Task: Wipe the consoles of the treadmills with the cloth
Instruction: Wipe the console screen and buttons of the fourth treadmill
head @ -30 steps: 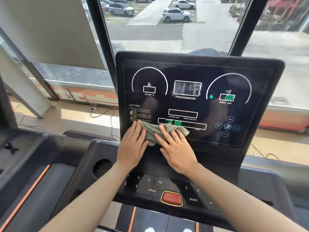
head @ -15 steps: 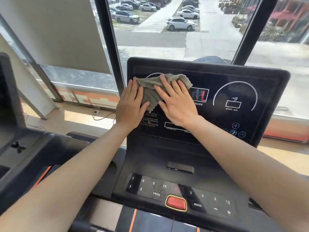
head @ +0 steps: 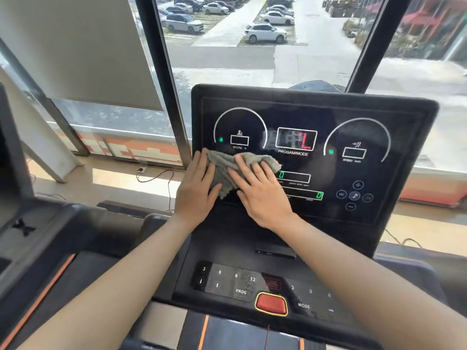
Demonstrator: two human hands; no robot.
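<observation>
Cloth (head: 227, 173): grey-green and crumpled, pressed against the lower left part of the treadmill console (head: 394, 114). It lies below the INCLINE dial and left of the small green readouts.

Left hand (head: 195, 190): flat, with fingers straight and together. It lies on the left edge of the cloth and the left border of the console, thumb spread toward the cloth's near edge. It grips nothing.

Right hand (head: 264, 198): flat, with fingers straight and slightly spread. It presses on the right half of the cloth, fingertips near the cloth's far edge, and grips nothing. The two hands lie side by side, just apart.

Console: black panel, lit, with two arc dials, a centre box marked PROGAM/MODE and round buttons at lower right.

Keypad strip (head: 227, 281): nearer the person, below the screen, bearing numbers and the labels PROG and MODE.

Red stop button (head: 271, 303): yellow-rimmed, at the near middle of the strip.

Second treadmill (head: 50, 238): black with orange trim, at left, partly in view.

Window post (head: 161, 79): dark, behind the console's left side. A roller blind (head: 75, 46) hangs to its left. Parked cars (head: 264, 32) stand far outside the glass.

Cable (head: 158, 176): on the floor by the window, left of the console.
</observation>
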